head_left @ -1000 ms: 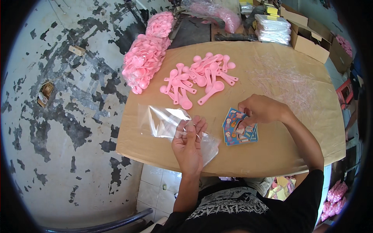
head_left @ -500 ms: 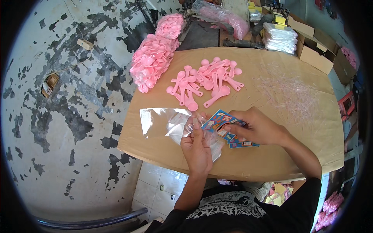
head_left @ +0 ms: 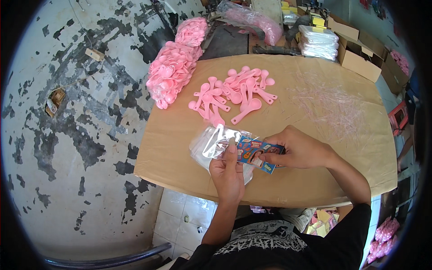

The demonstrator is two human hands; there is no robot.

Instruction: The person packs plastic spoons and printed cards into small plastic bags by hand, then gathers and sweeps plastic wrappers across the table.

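Note:
My left hand [head_left: 227, 175] pinches a clear plastic bag [head_left: 218, 145] between thumb and fingers, near the table's front edge. More thin clear plastic lies under and around that hand. In my right hand [head_left: 300, 149] is a blue printed card [head_left: 250, 152], gripped between thumb and fingers. The card's left end meets the bag beside my left thumb; whether it sits inside the plastic I cannot tell. Just beyond the bag lies a loose heap of pink plastic measuring spoons [head_left: 247, 108].
Brown paper covers the table [head_left: 180, 157]. Thin clear strips [head_left: 330, 105] are scattered on its right side. Big bags of pink spoons [head_left: 172, 69] stand at the far left. Stacked plastic bags [head_left: 318, 42] and an open cardboard box [head_left: 360, 60] are at the back right.
The bag, stretched out to the left before, is now drawn in around my left hand. The card in my right hand has turned and come against the bag.

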